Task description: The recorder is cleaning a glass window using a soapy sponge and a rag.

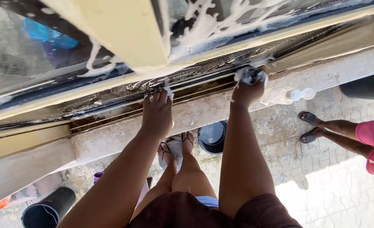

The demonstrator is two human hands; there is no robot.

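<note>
My right hand (246, 90) grips a soapy white cloth (250, 75) and presses it onto the wet metal window track (111, 95). My left hand (157, 112) lies flat on the same track, fingers together, with a bit of white foam or cloth at its fingertips. The sliding window above has a cream frame (123, 29) and glass streaked with white suds (212, 25). Below the track runs a pale concrete sill (102, 141). My legs and sandalled feet (176, 147) stand on the paving beneath.
A dark bucket (212, 137) stands by my feet. A clear plastic bottle (290, 95) lies on the sill. Another person's legs in sandals (311, 126) and pink clothing are at the right. A black bin (47, 209) sits at lower left, another dark container (366, 86) at right.
</note>
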